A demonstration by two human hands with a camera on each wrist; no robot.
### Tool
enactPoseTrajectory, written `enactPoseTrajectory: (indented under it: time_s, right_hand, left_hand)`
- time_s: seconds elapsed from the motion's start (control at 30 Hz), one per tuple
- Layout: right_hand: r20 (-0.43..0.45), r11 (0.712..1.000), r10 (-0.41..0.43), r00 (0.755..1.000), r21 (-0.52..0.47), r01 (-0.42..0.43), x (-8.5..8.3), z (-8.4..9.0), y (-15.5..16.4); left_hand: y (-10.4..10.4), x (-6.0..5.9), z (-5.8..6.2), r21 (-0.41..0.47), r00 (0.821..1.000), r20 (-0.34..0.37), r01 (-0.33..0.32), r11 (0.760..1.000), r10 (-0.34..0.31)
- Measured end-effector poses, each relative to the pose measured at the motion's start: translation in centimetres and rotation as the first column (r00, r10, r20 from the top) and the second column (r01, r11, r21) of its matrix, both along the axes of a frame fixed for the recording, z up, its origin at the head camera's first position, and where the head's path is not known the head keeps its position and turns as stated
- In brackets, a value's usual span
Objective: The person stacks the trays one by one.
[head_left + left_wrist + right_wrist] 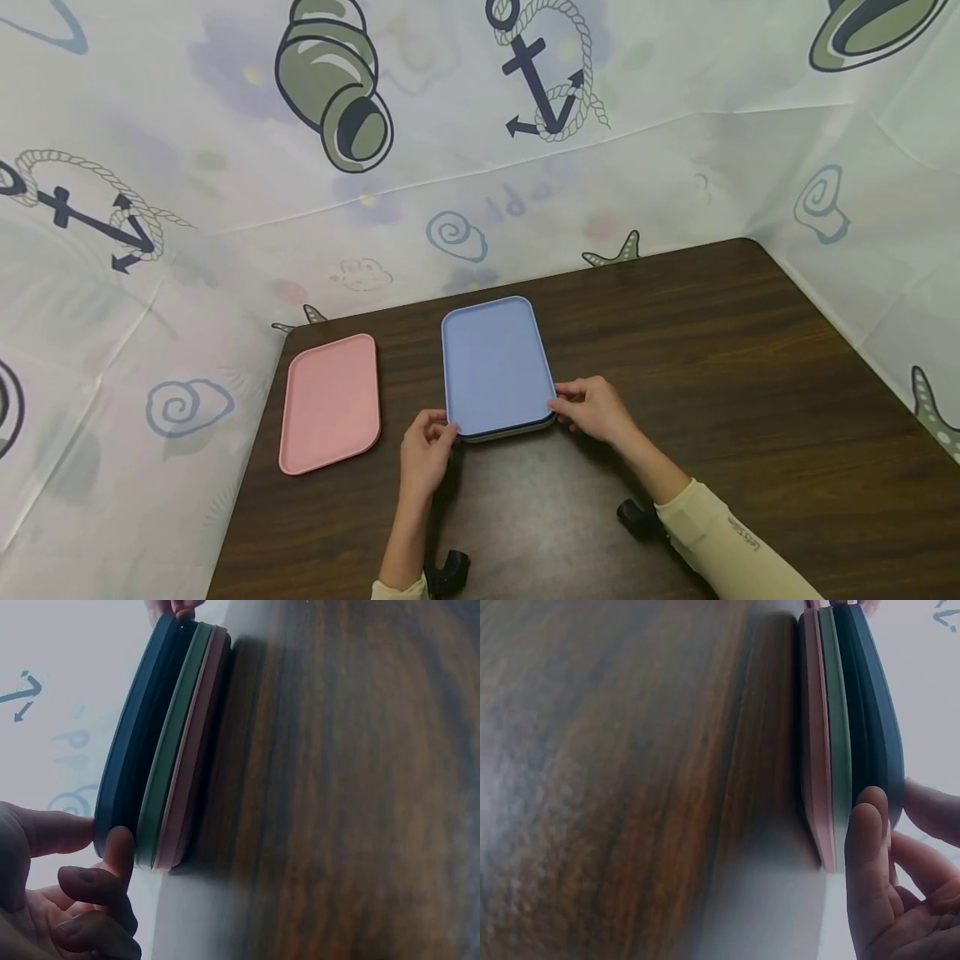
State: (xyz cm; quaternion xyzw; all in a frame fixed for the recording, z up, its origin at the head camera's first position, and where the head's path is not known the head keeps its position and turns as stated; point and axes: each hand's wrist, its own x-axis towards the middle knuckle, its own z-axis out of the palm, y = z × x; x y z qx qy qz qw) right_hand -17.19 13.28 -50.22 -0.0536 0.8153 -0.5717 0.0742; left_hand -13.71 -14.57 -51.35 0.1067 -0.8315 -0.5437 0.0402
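A blue tray [497,362] lies on top of a stack toward the far side of the brown desk [675,358], left of the desk's middle. The left hand [424,458] pinches its near left corner: the fingers [118,851] are nearly closed, with the thumb on one side of the edge and the index finger on the other, the remaining fingers curled loosely. The right hand [600,408] pinches the near right corner in the same way, its fingers parted only by the thickness of the edge.

Below the blue tray, the wrist views show a dark band, which may be a shadowed gap or another tray; I cannot tell. Under that come a green tray [171,750] and, lowest, a rose tray [193,750].

A separate pink tray [332,404] lies flat to the left of the stack, well apart from it and near the desk's left edge. Pale sleeves [723,537] cover the forearms, and a white cloth [450,125] printed with shells and anchors hangs around the desk.
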Motion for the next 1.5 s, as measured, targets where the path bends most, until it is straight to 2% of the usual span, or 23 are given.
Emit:
enactPoseTrajectory:
  time_s: [0.23, 0.5, 1.0, 1.23, 1.37, 1.5]
  right_hand:
    - [-0.020, 0.999, -0.002, 1.000, 0.040, 0.003, 0.0, 0.0, 0.1]
    - [-0.031, 0.995, -0.023, 0.999, 0.092, 0.026, 0.0, 0.2, 0.2]
    - [-0.021, 0.992, -0.045, 0.999, 0.113, 0.047, 0.0, 0.1, 0.0]
    - [0.016, 0.994, -0.042, 0.999, 0.104, 0.040, 0.2, 0.3, -0.1]
    - [-0.007, 0.990, -0.048, 0.999, 0.133, 0.049, 0.3, 0.6, -0.1]
    - [-0.079, 0.978, -0.072, 0.994, 0.188, 0.085, 0.4, 1.0, -0.3]
  left_hand:
    - [0.2, 0.1, 0.2, -0.092, 1.000, -0.016, 0.002, 0.996, -0.003]
    - [0.4, 0.4, 0.1, -0.200, 0.999, -0.037, 0.002, 0.980, -0.010]
    - [0.0, 1.4, 0.3, -0.269, 0.999, -0.019, 0.027, 0.963, -0.033]
    - [-0.7, 2.2, 0.2, -0.258, 0.997, -0.020, 0.063, 0.964, -0.070]
    - [-1.4, 3.0, 0.3, -0.256, 0.996, -0.012, 0.078, 0.963, -0.084]
    - [-2.6, 4.0, 0.6, -0.277, 0.998, 0.007, 0.068, 0.958, -0.069]
